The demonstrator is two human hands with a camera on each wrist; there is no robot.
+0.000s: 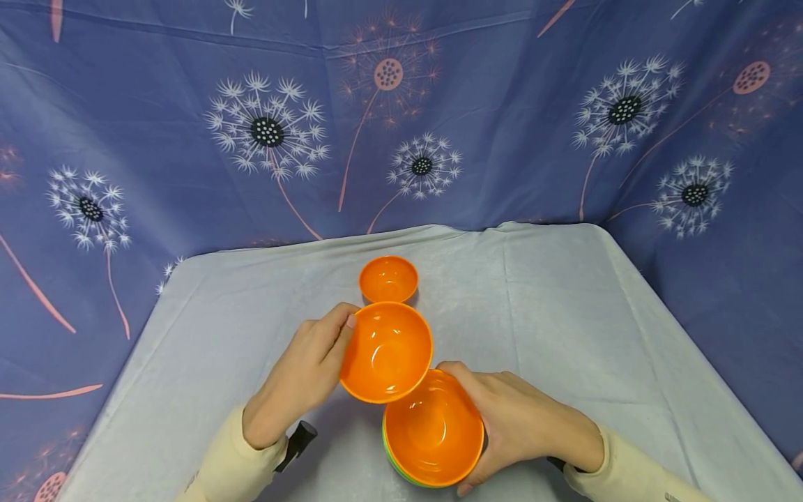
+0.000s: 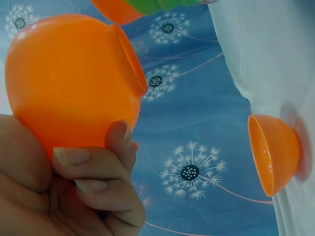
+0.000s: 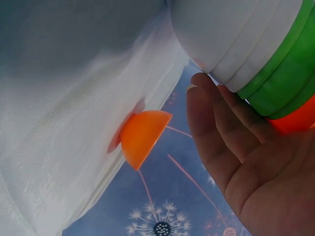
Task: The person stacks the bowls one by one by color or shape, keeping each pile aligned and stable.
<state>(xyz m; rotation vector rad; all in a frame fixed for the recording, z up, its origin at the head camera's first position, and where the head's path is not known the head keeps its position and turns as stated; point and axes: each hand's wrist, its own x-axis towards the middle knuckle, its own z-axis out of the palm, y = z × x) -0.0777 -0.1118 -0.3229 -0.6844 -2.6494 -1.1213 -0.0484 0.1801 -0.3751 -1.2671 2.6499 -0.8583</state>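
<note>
My left hand [image 1: 307, 362] grips an orange bowl [image 1: 385, 352] by its left side, thumb at the rim. The bowl's hollow faces the head camera, and its lower edge overlaps the stack of bowls in that view; whether they touch I cannot tell. My right hand [image 1: 508, 415] holds that stack of bowls [image 1: 433, 436] from the right side. Its top bowl is orange, and the right wrist view reveals green [image 3: 285, 81] and white [image 3: 226, 37] bowls nested with it. Farther back, another orange bowl [image 1: 389, 279] stands upright on the table, beyond both hands.
A pale cloth covers the table [image 1: 564, 314]. Behind it and at both sides hangs a blue curtain [image 1: 502, 139] with dandelion prints. A black strap end [image 1: 297, 443] sticks out by the left wrist.
</note>
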